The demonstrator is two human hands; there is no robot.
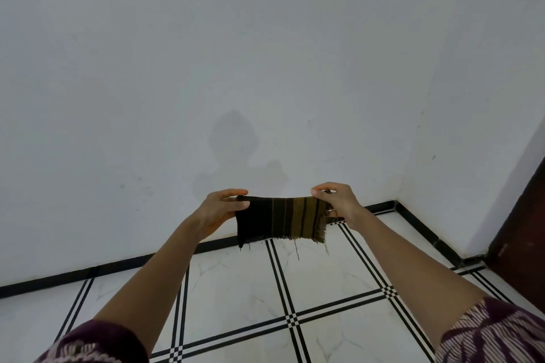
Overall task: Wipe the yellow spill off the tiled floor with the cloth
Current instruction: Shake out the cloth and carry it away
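- My left hand (224,206) pinches the left upper corner of the dark brown woven cloth with ochre stripes and a frayed lower edge (280,219); thumb above, fingers curled behind the fabric.
- My right hand (336,200) clenches the right upper corner in the same way, so the cloth hangs stretched flat between both hands, in the air, well above the floor and in front of the pale grey wall (265,53).
- The white marble-look tiled floor with black-and-white checked border lines (236,289) lies below; the yellow spill cannot be made out with certainty, only a faint warm tint on the tile under the cloth.
- Risk 1: with the spill so hard to see, I judge I could wipe the wrong tile and leave the residue.
- Risk 2: the loose threads at the frayed edge may drag through liquid and smear it wider.
- Risk 3: a thin, single-layer cloth may soak through to my fingers; folding it first would help.
- Risk 4: a corner-only pinch may slip once the fabric is pressed down.
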